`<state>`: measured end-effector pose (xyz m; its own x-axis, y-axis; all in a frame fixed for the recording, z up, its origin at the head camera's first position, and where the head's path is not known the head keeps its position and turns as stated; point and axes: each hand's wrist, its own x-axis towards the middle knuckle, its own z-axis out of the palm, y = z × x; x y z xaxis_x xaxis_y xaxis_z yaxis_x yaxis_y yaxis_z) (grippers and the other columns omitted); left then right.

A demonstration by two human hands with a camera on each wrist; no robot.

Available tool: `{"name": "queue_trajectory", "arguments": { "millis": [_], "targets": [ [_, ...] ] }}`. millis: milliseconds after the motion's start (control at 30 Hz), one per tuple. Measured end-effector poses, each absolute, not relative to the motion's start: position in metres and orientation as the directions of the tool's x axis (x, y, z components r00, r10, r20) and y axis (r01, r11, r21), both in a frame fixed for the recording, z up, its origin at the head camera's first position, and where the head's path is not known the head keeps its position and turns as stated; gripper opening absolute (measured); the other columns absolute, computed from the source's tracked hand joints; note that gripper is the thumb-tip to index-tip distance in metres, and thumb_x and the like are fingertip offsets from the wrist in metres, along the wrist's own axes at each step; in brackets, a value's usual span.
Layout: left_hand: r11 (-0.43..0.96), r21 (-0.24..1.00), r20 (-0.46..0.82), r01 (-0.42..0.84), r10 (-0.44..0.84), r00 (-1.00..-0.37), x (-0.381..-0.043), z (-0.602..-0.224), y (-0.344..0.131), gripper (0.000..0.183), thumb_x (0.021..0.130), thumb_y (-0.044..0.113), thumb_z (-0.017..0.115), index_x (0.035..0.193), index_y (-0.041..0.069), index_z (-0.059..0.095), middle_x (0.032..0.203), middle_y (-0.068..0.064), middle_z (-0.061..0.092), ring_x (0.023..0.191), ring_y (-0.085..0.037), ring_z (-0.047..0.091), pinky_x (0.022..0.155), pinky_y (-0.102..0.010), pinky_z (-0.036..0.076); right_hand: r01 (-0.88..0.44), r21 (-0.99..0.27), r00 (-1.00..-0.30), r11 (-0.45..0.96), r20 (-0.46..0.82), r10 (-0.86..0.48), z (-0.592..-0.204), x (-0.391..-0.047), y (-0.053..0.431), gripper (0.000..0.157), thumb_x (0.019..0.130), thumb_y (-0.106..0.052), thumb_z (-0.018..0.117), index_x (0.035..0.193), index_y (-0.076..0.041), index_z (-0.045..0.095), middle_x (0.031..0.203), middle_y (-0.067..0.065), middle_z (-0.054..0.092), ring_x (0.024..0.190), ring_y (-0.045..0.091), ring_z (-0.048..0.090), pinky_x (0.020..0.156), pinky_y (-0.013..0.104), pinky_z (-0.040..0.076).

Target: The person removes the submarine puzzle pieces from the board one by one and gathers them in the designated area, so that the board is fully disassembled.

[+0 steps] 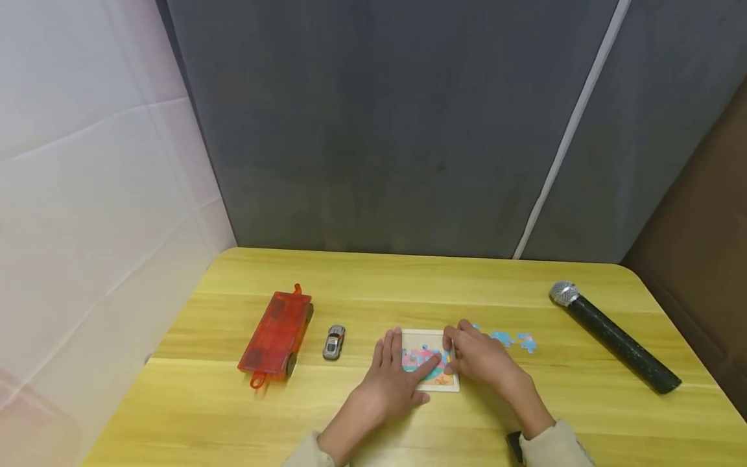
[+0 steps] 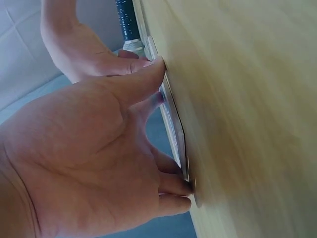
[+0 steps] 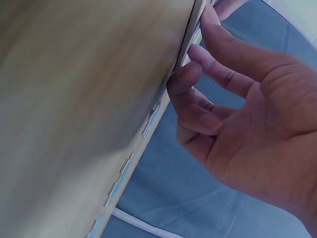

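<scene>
A small jigsaw puzzle in a pale wooden tray lies on the table with pink, teal and orange pieces in it. My left hand rests at its left side. One finger stretches over the pieces and touches them; the other long fingers lie at the left rim. At the right rim is my right hand, fingertips on the tray's right side with the fingers bent. I cannot tell whether a piece is between them. In the right wrist view, the right thumb touches the tray's edge. Loose blue puzzle pieces lie just beyond that hand.
A red translucent toy trailer with wheels and hooks lies on the left of the table. Beside it sits a small silver toy car. A black microphone with a silver head lies at the right. Grey panels stand behind the table.
</scene>
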<state>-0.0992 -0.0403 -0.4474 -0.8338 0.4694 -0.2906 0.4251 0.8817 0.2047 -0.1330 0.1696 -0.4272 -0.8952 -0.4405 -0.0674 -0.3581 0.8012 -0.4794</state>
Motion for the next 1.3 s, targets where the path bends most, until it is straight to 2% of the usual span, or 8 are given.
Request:
{"name": "queue_trajectory", "arguments": {
  "millis": [133, 233, 300, 467, 500, 633, 933, 1300],
  "targets": [
    [0.878, 0.24, -0.29, 0.414, 0.471, -0.833, -0.098, -0.438, -0.04, 0.068, 0.111, 0.048, 0.061, 0.173, 0.042, 0.033, 0.176, -0.041, 0.008, 0.168, -0.053, 0.005, 0.135, -0.067, 0.016, -0.347, -0.447, -0.909, 0.824, -0.055, -0.412, -0.427, -0.132, 0.166, 0.033, 0.087, -0.013, 0.092, 0.094, -0.015, 0.061, 0.093, 0.001, 0.05, 0.072, 0.016, 0.047, 0.059, 0.03, 0.042],
    [0.886, 0.203, -0.281, 0.417, 0.461, -0.842, -0.096, -0.436, -0.04, 0.074, 0.109, 0.049, 0.063, 0.174, 0.041, 0.03, 0.177, -0.039, 0.01, 0.168, -0.054, 0.009, 0.134, -0.067, 0.019, -0.346, -0.43, -0.911, 0.834, -0.058, -0.408, -0.428, -0.133, 0.165, 0.033, 0.087, -0.013, 0.093, 0.094, -0.014, 0.061, 0.093, 0.002, 0.05, 0.072, 0.016, 0.048, 0.058, 0.03, 0.043],
    [0.879, 0.215, -0.284, 0.426, 0.474, -0.834, -0.095, -0.441, -0.04, 0.078, 0.109, 0.05, 0.064, 0.176, 0.035, 0.026, 0.179, -0.036, 0.008, 0.168, -0.054, 0.007, 0.135, -0.068, 0.015, -0.345, -0.423, -0.913, 0.838, -0.058, -0.405, -0.428, -0.133, 0.164, 0.033, 0.086, -0.014, 0.093, 0.094, -0.014, 0.061, 0.092, 0.002, 0.051, 0.072, 0.016, 0.048, 0.058, 0.031, 0.043],
    [0.848, 0.211, -0.338, 0.487, 0.531, -0.777, -0.088, -0.455, -0.034, 0.087, 0.109, 0.059, 0.058, 0.177, 0.016, 0.024, 0.184, -0.02, 0.007, 0.172, -0.038, 0.003, 0.137, -0.062, 0.011, -0.34, -0.418, -0.916, 0.843, -0.057, -0.398, -0.43, -0.133, 0.163, 0.032, 0.086, -0.013, 0.093, 0.093, -0.014, 0.061, 0.091, 0.003, 0.051, 0.07, 0.016, 0.048, 0.059, 0.033, 0.045],
    [0.845, 0.184, -0.35, 0.501, 0.533, -0.77, -0.086, -0.455, -0.032, 0.088, 0.108, 0.06, 0.058, 0.176, 0.015, 0.025, 0.185, -0.017, 0.009, 0.172, -0.035, 0.006, 0.138, -0.059, 0.014, -0.337, -0.42, -0.917, 0.842, -0.058, -0.396, -0.43, -0.133, 0.163, 0.032, 0.086, -0.013, 0.092, 0.093, -0.014, 0.061, 0.091, 0.003, 0.051, 0.07, 0.017, 0.048, 0.059, 0.033, 0.045],
    [0.849, 0.12, -0.387, 0.515, 0.518, -0.763, -0.08, -0.443, -0.028, 0.087, 0.108, 0.059, 0.061, 0.175, 0.014, 0.029, 0.185, -0.014, 0.012, 0.173, -0.031, 0.009, 0.138, -0.049, 0.019, -0.334, -0.432, -0.917, 0.838, -0.056, -0.394, -0.43, -0.133, 0.163, 0.031, 0.088, -0.009, 0.092, 0.093, -0.013, 0.062, 0.091, 0.003, 0.051, 0.071, 0.017, 0.048, 0.059, 0.034, 0.045],
    [0.853, 0.06, -0.387, 0.518, 0.498, -0.776, -0.073, -0.42, -0.026, 0.083, 0.107, 0.054, 0.066, 0.173, 0.015, 0.035, 0.184, -0.013, 0.02, 0.171, -0.03, 0.017, 0.137, -0.044, 0.026, -0.376, -0.444, -0.901, 0.813, -0.03, -0.433, -0.43, -0.133, 0.163, 0.03, 0.089, -0.005, 0.09, 0.093, -0.012, 0.061, 0.088, -0.001, 0.052, 0.072, 0.014, 0.047, 0.06, 0.028, 0.044],
    [0.846, 0.059, -0.38, 0.53, 0.51, -0.772, -0.079, -0.443, -0.025, 0.085, 0.108, 0.055, 0.064, 0.175, 0.016, 0.029, 0.185, -0.015, 0.013, 0.172, -0.033, 0.011, 0.138, -0.047, 0.022, -0.487, -0.474, -0.85, 0.734, 0.063, -0.523, -0.448, -0.145, 0.175, 0.026, 0.093, -0.005, 0.087, 0.092, -0.011, 0.062, 0.08, -0.004, 0.057, 0.074, 0.011, 0.05, 0.065, 0.027, 0.047]
  ]
}}
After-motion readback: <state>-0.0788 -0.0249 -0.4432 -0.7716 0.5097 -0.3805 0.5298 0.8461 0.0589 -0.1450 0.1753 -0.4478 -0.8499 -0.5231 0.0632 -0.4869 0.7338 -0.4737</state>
